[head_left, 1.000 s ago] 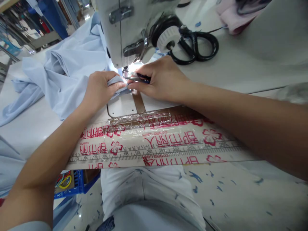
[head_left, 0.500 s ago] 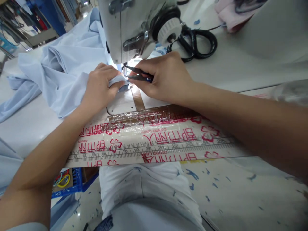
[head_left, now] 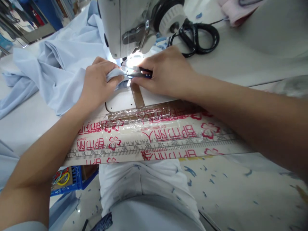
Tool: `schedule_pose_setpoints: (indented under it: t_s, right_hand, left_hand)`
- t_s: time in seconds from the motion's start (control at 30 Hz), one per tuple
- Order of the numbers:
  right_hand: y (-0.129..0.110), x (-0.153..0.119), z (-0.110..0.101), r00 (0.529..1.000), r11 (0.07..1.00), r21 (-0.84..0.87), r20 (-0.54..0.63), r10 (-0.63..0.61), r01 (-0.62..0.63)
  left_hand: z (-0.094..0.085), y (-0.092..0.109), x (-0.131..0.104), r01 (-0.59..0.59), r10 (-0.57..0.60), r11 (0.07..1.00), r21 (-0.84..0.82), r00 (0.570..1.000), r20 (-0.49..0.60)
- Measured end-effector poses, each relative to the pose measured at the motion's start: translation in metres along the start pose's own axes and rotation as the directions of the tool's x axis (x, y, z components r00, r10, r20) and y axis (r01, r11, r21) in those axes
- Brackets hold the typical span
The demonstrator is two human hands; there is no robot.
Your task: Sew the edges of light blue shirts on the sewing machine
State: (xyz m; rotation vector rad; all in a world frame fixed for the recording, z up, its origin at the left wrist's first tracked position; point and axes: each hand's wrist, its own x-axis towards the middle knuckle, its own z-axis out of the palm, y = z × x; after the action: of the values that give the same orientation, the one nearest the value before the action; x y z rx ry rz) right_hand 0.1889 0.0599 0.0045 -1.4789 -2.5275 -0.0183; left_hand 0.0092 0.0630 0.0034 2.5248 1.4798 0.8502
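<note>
Light blue fabric [head_left: 64, 61] lies in folds left of the sewing machine [head_left: 113, 29], and its edge reaches the lit needle area. My left hand [head_left: 99, 80] pinches that edge between thumb and fingers. Small dark thread snips [head_left: 144, 73] are held in my right hand [head_left: 168, 72], their tips at the fabric edge just below the needle. The blades look close together, partly lost in glare. Both hands are near each other, in front of the presser foot.
Black-handled scissors [head_left: 204, 38] lie behind my right hand. A measuring tape [head_left: 154, 146] runs along the table's front edge. Pink fabric [head_left: 235, 12] is at the back right. A blue basket [head_left: 78, 179] stands below the table at the left.
The blades of the snips have come closer together at the fabric edge. My left hand still pinches the fabric. The whole view has shifted slightly.
</note>
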Motion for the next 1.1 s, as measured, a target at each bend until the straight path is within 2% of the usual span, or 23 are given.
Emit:
schedule_pose_setpoints:
  t_s: [0.17, 0.3, 0.47, 0.67, 0.87, 1.1]
  right_hand:
    - [0.0, -0.008, -0.012, 0.999, 0.999, -0.044, -0.041, -0.027, 0.026]
    - [-0.001, -0.009, -0.009, 0.993, 0.999, -0.001, -0.111, -0.048, 0.049]
    - [-0.005, -0.004, 0.0, 0.996, 0.998, 0.027, -0.061, -0.058, 0.06]
    - [-0.007, -0.005, -0.006, 0.994, 0.997, 0.043, -0.09, -0.066, 0.07]
    - [-0.008, -0.006, -0.013, 0.998, 0.998, -0.052, -0.06, -0.031, 0.028]
    - [-0.007, -0.007, -0.005, 0.998, 0.99, -0.123, -0.002, -0.064, 0.063]
  left_hand:
    - [0.001, -0.003, 0.0, 0.002, -0.002, 1.0, 0.011, 1.0, 0.02]
    - [0.003, -0.004, 0.001, -0.018, 0.018, 1.0, 0.011, 1.0, 0.025]
    - [0.0, -0.004, 0.0, -0.054, 0.049, 0.998, 0.043, 0.993, 0.111]
    - [0.001, -0.001, -0.001, -0.148, 0.144, 0.986, 0.081, 0.988, 0.056]
    - [0.007, -0.004, 0.004, -0.114, 0.102, 0.986, 0.122, 0.99, 0.1]
    - [0.008, -0.003, 0.004, -0.158, 0.15, 0.98, 0.123, 0.986, 0.073]
